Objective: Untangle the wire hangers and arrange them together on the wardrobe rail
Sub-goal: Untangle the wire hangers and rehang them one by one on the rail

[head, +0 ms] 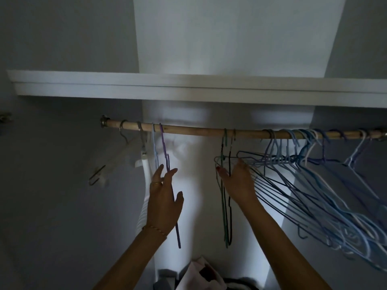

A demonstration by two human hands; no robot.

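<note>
A wooden wardrobe rail (199, 130) runs across the view. A purple wire hanger (165, 151) and a pale blue one (154, 147) hang near its left end. My left hand (164, 197) is raised in front of the purple hanger, fingers spread, touching it without gripping. Two dark green hangers (225, 195) hang near the middle. My right hand (238, 183) reaches between them and a tangled bunch of blue wire hangers (314, 185) on the right, fingers apart against the bunch's nearest wires.
A white shelf (188, 84) sits just above the rail. A white clip hanger (144, 155) and a metal hook (123, 130) hang at the rail's far left. Folded clothes (201, 275) lie below. The wardrobe's side wall stands on the left.
</note>
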